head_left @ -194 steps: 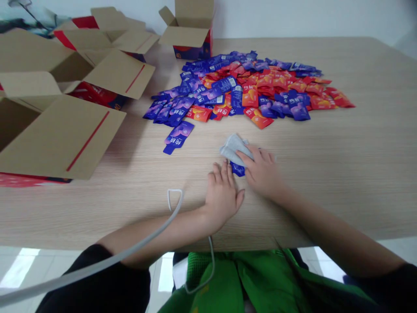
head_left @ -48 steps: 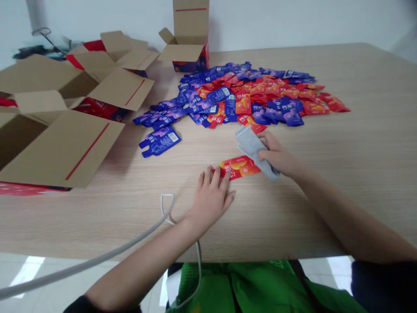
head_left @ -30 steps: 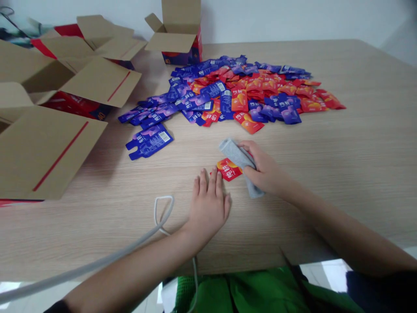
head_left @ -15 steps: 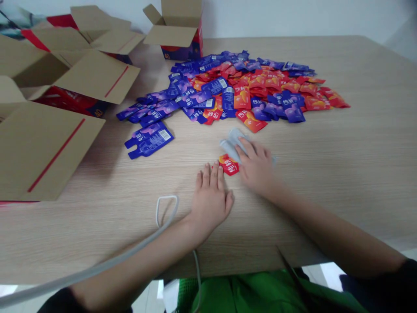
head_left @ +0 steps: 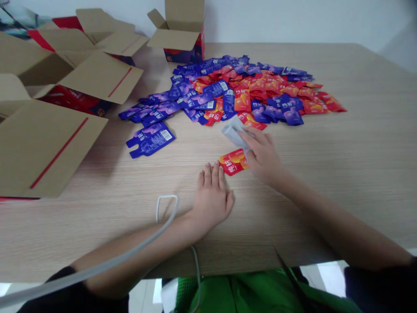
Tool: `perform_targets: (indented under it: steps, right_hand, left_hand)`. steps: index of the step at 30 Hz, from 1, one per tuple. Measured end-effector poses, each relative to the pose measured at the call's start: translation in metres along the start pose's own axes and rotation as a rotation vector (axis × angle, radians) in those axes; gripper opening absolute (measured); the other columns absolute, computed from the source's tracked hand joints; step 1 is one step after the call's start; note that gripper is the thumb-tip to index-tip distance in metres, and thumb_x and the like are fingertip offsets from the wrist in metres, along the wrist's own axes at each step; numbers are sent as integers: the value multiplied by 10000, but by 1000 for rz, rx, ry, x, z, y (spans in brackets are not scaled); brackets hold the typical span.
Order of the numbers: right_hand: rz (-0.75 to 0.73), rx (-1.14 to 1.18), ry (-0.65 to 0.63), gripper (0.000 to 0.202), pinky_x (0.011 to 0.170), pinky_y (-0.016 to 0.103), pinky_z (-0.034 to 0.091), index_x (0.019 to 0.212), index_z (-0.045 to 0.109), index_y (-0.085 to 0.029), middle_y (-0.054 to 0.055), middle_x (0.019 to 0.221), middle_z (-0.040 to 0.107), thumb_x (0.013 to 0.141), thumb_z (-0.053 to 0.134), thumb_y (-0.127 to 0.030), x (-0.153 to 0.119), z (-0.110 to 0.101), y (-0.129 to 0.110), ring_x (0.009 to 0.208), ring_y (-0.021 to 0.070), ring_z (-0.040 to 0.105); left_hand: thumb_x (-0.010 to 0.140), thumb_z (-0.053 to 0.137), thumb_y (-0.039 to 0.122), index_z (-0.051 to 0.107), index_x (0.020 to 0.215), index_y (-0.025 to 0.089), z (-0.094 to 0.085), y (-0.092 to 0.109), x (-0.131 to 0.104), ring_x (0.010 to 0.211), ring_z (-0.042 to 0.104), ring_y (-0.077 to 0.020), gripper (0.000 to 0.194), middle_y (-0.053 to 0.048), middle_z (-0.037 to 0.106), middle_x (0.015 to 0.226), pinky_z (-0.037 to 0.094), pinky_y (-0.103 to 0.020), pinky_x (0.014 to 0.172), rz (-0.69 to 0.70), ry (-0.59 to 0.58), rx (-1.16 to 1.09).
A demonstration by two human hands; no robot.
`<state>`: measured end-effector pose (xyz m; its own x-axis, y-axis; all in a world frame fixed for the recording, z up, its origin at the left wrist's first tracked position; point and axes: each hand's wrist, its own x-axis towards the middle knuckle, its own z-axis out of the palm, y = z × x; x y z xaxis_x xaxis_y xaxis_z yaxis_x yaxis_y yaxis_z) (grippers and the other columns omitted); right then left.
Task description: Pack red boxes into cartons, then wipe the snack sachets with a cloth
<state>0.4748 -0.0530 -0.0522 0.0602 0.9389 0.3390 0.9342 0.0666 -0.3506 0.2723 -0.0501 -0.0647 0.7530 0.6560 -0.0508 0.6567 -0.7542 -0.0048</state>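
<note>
My left hand [head_left: 211, 193] lies flat on the table, its fingers stretched out and the fingertips at the left edge of a red and orange packet [head_left: 233, 163]. The packet lies face up, with white characters and a fruit picture. My right hand [head_left: 264, 155] is closed on a pale grey-white cloth [head_left: 235, 130], just above and right of the packet. One corner of the cloth touches or overlaps the packet's right end. Behind the hands spreads a pile of blue-purple packets [head_left: 192, 100] and red packets [head_left: 243, 100].
Open cardboard boxes [head_left: 61, 143] stand along the left, and another open box [head_left: 182, 54] is at the back. A flat blue packet [head_left: 151, 139] lies apart from the pile. A white cable [head_left: 130, 252] runs over my left forearm on the wooden table [head_left: 358, 174].
My right hand with the cloth has shifted slightly up and right, uncovering more of the red packet. My left hand stays in place. The view has moved slightly.
</note>
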Motion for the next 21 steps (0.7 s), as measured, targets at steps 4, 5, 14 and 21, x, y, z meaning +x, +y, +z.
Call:
perform_targets:
  steps: [4,5,14,21]
  right_hand:
    - [-181,-55,-151,511,1017,499,363,1461,559,-229,55,1594,440,974,404,-240,3,26,-40,1302,319,437]
    - [-202,-70,-179,499,1012,493,356,1454,565,-223,57,1582,460,983,404,-263,1,31,-42,1304,315,432]
    - [77,-235,-63,528,937,586,410,1464,542,-201,142,1512,513,974,401,-336,-23,19,22,1226,394,454]
    - [83,-132,-39,589,993,508,421,1498,489,-163,167,1427,566,925,355,-154,-35,7,57,1184,327,532]
  left_hand:
    - [980,419,435,445,1481,-60,-1,0,0,1464,358,-460,705,-292,436,1548,309,-557,1192,4,-25,11]
    - [980,421,434,461,1467,-65,-2,1,0,1462,365,-458,698,-298,458,1530,304,-556,1193,4,-34,10]
    - [970,412,416,338,1543,-35,-2,1,0,1503,295,-434,733,-268,273,1638,309,-545,1188,-16,-29,-6]
    - [984,403,425,329,1546,-55,-4,0,1,1492,301,-459,743,-272,274,1636,316,-543,1184,-1,-40,0]
